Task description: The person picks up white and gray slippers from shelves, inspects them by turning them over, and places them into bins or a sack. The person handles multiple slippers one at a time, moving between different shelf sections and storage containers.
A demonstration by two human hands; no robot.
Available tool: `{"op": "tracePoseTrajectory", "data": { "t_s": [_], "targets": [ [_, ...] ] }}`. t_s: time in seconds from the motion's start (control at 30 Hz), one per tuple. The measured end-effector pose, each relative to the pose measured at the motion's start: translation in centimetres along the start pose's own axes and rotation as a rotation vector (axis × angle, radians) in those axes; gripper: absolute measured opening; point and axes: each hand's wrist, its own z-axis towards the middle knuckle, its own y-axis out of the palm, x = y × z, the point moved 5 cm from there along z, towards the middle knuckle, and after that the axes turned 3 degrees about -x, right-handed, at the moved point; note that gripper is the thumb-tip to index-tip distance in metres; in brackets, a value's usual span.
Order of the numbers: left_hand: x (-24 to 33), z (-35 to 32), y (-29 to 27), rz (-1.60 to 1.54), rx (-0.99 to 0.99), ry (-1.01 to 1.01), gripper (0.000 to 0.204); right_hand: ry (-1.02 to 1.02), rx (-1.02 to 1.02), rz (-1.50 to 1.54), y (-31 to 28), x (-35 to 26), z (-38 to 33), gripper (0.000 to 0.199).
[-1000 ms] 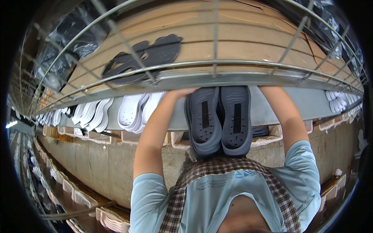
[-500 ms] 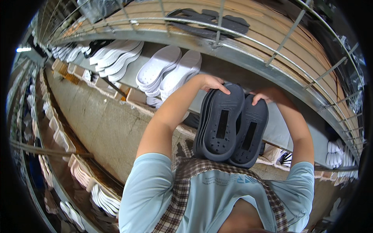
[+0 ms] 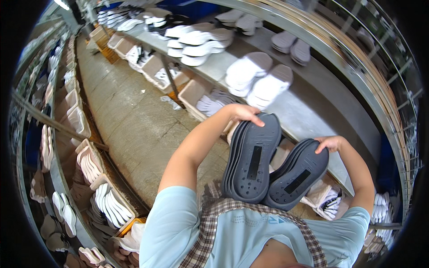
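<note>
Two stacks of dark grey shoe soles are held up close to my chest. My left hand [image 3: 246,114] grips the upper end of the left stack of shoe soles [image 3: 245,178], its thumb lying on the face of the top one. The right stack of shoe soles [image 3: 297,187] is tilted outward, and my right hand [image 3: 330,144] clasps its upper end, thumb in front. Small round holes and a black rectangular strip mark each top sole. At their lower ends the stacks touch. The fingers behind both stacks are mostly hidden.
Beyond my hands runs a grey metal shelf [image 3: 308,114] bearing white shoe soles [image 3: 250,71] and wavy white soles [image 3: 196,44]. Below it stand lined bins [image 3: 190,96]. Across the aisle floor [image 3: 120,120], more bins [image 3: 114,219] hold white soles. A wire rack [image 3: 393,71] rises at the right.
Both hands have drawn the stacks back from the shelf. My right hand has moved outward, so the upper ends stand farther apart. The view has shifted, showing more shelf and aisle.
</note>
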Motion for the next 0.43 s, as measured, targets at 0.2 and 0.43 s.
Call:
{"op": "tracePoseTrajectory", "data": {
  "t_s": [0.2,0.43],
  "targets": [
    [-15.1,-26.1,-3.0,-0.485,0.389,-0.017,0.078,0.017,-0.137,0.035,12.5,-6.9,9.2,0.066],
    [-32.6,-54.0,0.9,-0.881,1.226,0.195,0.075,-0.245,-0.218,0.232,22.7,-14.0,19.7,0.073]
  ]
}}
